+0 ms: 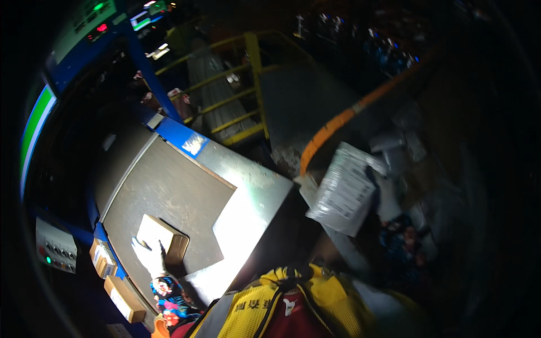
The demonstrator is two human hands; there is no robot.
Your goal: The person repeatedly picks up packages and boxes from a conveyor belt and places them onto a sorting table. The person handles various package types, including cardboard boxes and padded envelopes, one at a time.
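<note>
My left hand (148, 254), in a white glove, rests against a small cardboard box (159, 235) on a dark belt (177, 186). Its fingers are spread and do not wrap around the box. On the other side, my right hand (388, 197), gloved and dimly lit, is at the right edge of a shiny plastic mailer (345, 192) that bears a printed label. The mailer is tilted and held up beside an orange rail. Shadow hides most of the right fingers.
Two cardboard boxes, a smaller one (102, 258) and a longer one (124, 298), sit along the belt's left edge. A metal ledge (249, 203) borders the belt. An orange curved rail (327, 135), yellow railing (255, 80) and button panel (56, 246) stand around. Pale parcels (416, 145) lie right.
</note>
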